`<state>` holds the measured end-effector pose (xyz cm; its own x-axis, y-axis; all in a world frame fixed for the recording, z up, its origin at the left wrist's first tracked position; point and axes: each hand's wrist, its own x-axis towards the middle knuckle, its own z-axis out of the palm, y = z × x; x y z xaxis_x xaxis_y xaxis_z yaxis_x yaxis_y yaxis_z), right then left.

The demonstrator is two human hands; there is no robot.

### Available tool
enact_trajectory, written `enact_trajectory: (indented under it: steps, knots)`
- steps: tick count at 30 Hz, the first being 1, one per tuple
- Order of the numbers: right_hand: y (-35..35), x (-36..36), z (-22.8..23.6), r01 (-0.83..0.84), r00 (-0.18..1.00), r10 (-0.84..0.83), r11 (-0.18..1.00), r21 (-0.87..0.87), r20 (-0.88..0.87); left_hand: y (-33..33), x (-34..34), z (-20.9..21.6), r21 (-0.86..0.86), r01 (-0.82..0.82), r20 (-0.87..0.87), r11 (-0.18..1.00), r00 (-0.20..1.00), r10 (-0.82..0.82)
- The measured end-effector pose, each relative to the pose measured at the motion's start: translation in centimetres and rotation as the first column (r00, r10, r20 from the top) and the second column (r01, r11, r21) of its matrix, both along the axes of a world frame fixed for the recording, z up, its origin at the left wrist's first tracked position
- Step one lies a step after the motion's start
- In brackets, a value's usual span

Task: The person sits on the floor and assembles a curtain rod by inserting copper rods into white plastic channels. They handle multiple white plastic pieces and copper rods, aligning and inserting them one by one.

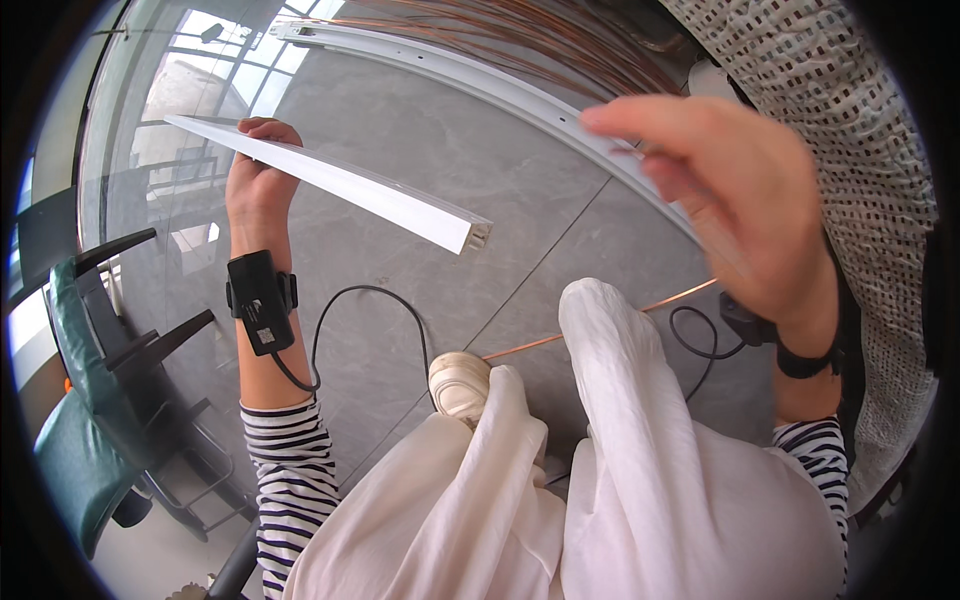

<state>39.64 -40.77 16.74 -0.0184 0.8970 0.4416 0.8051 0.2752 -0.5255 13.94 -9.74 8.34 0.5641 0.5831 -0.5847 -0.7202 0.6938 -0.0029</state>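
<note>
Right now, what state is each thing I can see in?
White bar: held up off the floor, slanting
Left hand: closed around the bar
Right hand: raised, blurred; grip unclear
Long white rail: lying down, looks curved
Copper-coloured rods: bunched together
Single rod: partly hidden by a trouser leg
Left black cable: loosely curved
Green chair: only partly in view
</note>
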Motion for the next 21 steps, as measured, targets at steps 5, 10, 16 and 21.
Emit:
enact_trajectory:
  steps: [5, 10, 16, 21]
  knots:
    - [-0.1, -6.3, -2.7, 0.005, 0.977, -0.054, 0.973, -0.229, -0.206, -0.2, 1.1, 0.1, -0.049, 0.001, 0.029, 0.999, 1.0, 0.0]
    - [0.1, -7.2, -3.5, 0.064, 0.981, -0.088, 0.988, -0.141, -0.175, -0.1, 0.9, 0.1, -0.036, -0.011, 0.037, 0.999, 0.999, 0.012]
    - [-0.5, -7.0, -3.2, 0.108, 0.992, -0.113, 0.991, -0.075, -0.059, 0.0, 1.1, 0.2, -0.05, -0.015, 0.04, 0.999, 0.999, 0.017]
    - [-0.5, -7.0, -3.4, 0.142, 0.987, -0.147, 0.987, -0.07, -0.069, -0.1, 1.3, 0.5, -0.05, -0.018, 0.035, 0.999, 0.999, 0.02]
